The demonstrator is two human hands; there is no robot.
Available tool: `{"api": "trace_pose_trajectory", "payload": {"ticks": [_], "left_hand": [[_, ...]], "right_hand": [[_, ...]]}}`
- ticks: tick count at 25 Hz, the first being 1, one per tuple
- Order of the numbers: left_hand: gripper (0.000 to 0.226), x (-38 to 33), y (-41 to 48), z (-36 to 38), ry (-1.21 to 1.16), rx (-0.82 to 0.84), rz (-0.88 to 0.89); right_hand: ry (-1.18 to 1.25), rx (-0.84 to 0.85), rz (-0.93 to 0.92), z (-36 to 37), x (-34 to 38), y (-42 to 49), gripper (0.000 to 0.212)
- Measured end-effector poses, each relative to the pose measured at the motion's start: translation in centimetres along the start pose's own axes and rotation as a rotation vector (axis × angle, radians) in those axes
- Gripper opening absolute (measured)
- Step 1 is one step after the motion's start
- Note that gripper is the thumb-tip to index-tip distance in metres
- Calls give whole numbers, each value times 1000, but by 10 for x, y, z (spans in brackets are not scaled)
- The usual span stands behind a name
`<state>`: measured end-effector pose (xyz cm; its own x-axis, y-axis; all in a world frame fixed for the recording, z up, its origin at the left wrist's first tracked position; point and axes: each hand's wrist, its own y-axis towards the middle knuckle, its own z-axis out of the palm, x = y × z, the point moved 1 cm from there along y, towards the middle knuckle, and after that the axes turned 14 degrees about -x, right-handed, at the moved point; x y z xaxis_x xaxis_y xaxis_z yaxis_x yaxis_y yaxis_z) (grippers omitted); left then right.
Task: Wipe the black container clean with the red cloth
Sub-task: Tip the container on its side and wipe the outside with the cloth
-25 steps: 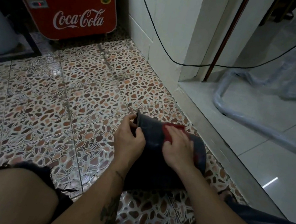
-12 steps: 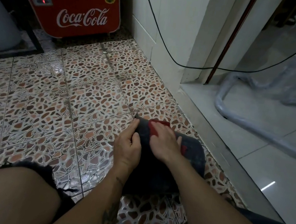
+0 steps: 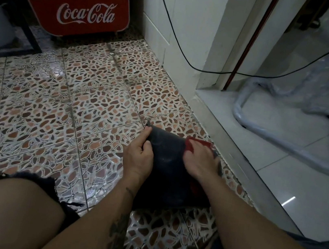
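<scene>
The black container (image 3: 165, 156) lies on its side on the patterned floor tiles between my knees. My left hand (image 3: 138, 156) grips its left rim, fingers curled over the edge. My right hand (image 3: 198, 161) lies flat on the container's upper right side and presses the red cloth (image 3: 196, 144) against it. Only the cloth's far corner and a small bit below my wrist show; the rest is under my palm.
A red Coca-Cola cooler (image 3: 79, 5) stands at the back left. A white wall corner (image 3: 182, 41) with a hanging black cable (image 3: 173, 34) is ahead. A metal threshold (image 3: 244, 170) runs on the right, with a plastic-wrapped tubular frame (image 3: 265, 128) beyond it.
My right hand with the red cloth has slid across the container's side, first toward the left rim, then back to the right. My left hand has kept its hold on the rim.
</scene>
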<state>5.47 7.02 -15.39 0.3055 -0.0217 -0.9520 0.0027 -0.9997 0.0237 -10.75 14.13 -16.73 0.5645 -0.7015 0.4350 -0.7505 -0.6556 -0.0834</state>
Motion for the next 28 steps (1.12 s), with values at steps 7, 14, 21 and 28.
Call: {"api": "trace_pose_trajectory", "payload": {"ticks": [7, 14, 21, 28], "left_hand": [[50, 8, 10, 1, 116, 45, 55], [51, 7, 6, 1, 220, 95, 146], [48, -2, 20, 11, 235, 91, 74], [49, -54, 45, 26, 311, 240, 573]], "right_hand": [[163, -45, -342, 26, 7, -40, 72], [-76, -39, 151, -9, -105, -35, 64], [134, -23, -244, 0, -29, -49, 72], [822, -162, 325, -50, -61, -17, 62]]}}
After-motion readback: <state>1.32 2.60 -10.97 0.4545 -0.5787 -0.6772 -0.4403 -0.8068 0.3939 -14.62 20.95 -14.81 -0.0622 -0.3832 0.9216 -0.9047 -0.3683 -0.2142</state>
